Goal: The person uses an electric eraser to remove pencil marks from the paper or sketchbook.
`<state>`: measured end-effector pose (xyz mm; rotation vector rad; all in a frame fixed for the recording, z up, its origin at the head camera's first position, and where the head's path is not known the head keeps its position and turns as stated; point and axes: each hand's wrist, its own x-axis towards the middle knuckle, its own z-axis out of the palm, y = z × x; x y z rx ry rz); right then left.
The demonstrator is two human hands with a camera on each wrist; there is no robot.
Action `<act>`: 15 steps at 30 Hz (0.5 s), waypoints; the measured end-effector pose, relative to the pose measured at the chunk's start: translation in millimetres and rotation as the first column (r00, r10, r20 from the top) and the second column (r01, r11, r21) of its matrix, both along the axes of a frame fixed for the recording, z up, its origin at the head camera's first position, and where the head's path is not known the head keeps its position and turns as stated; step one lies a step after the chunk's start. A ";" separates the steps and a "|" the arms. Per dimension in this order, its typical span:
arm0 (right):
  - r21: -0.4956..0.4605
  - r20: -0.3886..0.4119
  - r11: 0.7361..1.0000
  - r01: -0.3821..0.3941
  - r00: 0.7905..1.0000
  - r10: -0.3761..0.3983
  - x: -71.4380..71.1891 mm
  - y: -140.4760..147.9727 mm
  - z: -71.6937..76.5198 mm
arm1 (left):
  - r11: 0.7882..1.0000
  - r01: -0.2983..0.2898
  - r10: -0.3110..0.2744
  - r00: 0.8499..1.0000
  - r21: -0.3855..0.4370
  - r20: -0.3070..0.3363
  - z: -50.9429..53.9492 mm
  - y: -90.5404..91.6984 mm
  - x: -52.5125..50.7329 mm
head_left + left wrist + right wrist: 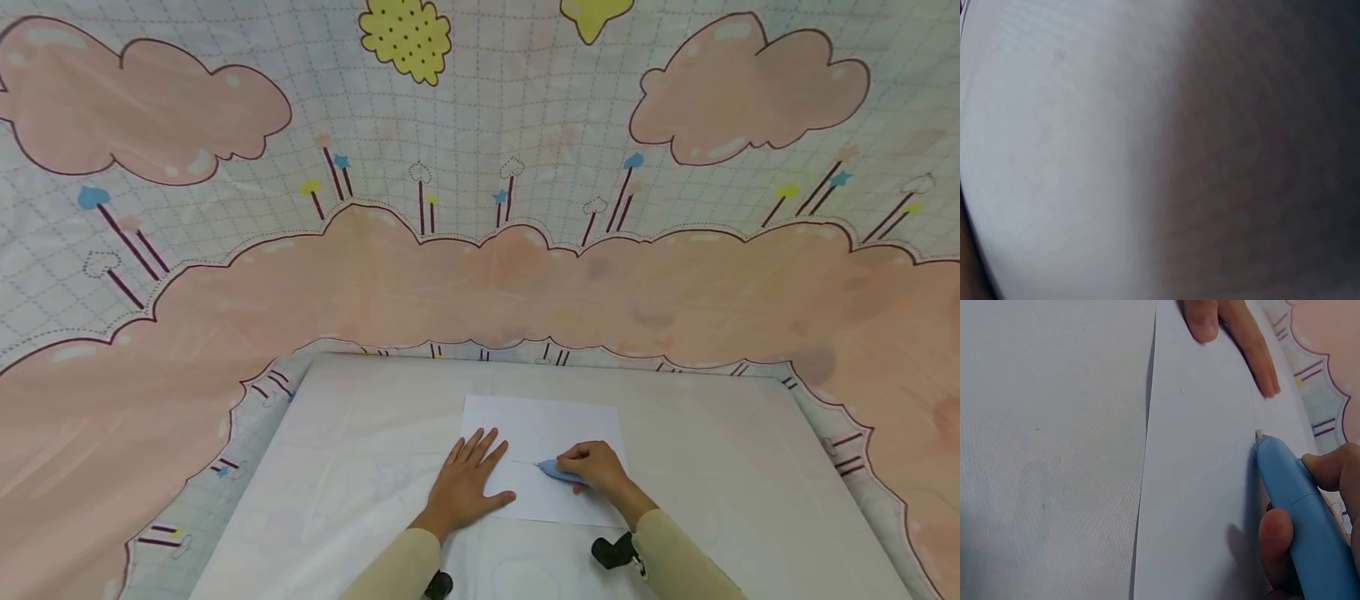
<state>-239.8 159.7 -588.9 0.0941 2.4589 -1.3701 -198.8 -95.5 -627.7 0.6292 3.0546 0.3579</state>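
Observation:
My right hand [596, 465] grips a blue handheld tool [1294, 497] with a thick, rounded, tapering body and a short pale tip. Whether that tip is a blade or something else is unclear. It points left, at or just above a white sheet of paper [555, 417]. From the tip a thin faint line runs left across the sheet. My left hand [467, 483] rests with fingers spread on the paper's left side; some of its fingers [1254, 347] show at the top of the right wrist view. The left wrist view is only a blur of white and dark.
Under the paper is a white table [360, 433]. A cloth [480, 283] with pink clouds and a checked pattern surrounds it at the back and sides. A black wrist device [613, 551] sits by the right sleeve, another [438, 585] by the left.

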 end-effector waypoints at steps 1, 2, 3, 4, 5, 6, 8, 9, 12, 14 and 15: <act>0.002 -0.002 1.000 -0.004 1.000 0.004 -0.1 -0.7 0.0 | 1.000 0.001 -0.001 1.000 -0.003 0.000 -0.3 -0.1 -0.2; 0.002 -0.003 1.000 -0.006 1.000 0.006 -0.1 -1.4 0.2 | 1.000 0.001 -0.001 1.000 -0.005 0.002 -0.6 -0.1 -0.5; 0.001 -0.006 1.000 -0.008 1.000 0.008 -0.1 -2.1 0.1 | 1.000 0.000 0.000 1.000 -0.009 0.004 -0.9 -0.2 -0.7; 0.002 -0.003 1.000 -0.005 1.000 0.006 -0.1 -3.0 0.0 | 1.000 -0.001 0.001 1.000 -0.010 0.005 -1.1 -0.3 -0.9; 0.005 -0.009 1.000 -0.007 1.000 0.007 0.0 -3.6 -0.3 | 1.000 -0.001 0.001 1.000 -0.009 0.007 -1.2 -0.2 -1.0; 0.008 -0.011 1.000 -0.007 1.000 0.007 -0.1 -4.2 -0.7 | 1.000 -0.002 0.002 1.000 -0.010 0.009 -1.3 -0.2 -1.1; 0.012 -0.018 1.000 -0.003 1.000 0.004 0.2 -5.4 -0.9 | 1.000 -0.002 0.002 1.000 -0.008 0.012 -1.0 0.0 -0.9; 0.014 -0.018 1.000 -0.002 1.000 0.003 0.1 -5.9 -1.3 | 1.000 -0.002 0.002 1.000 -0.006 0.012 -0.7 0.1 -0.7; 0.019 -0.013 1.000 0.000 1.000 0.000 -0.2 -7.4 -1.5 | 1.000 -0.001 0.001 1.000 0.001 0.010 0.3 0.2 -0.1; 0.017 -0.007 1.000 0.003 1.000 -0.003 -0.4 -8.4 -1.6 | 1.000 -0.001 0.001 1.000 0.000 0.009 0.7 0.3 0.0; 0.019 -0.007 1.000 0.002 1.000 -0.002 -0.6 -8.8 -2.1 | 1.000 -0.001 0.001 1.000 0.000 0.008 0.8 0.3 0.0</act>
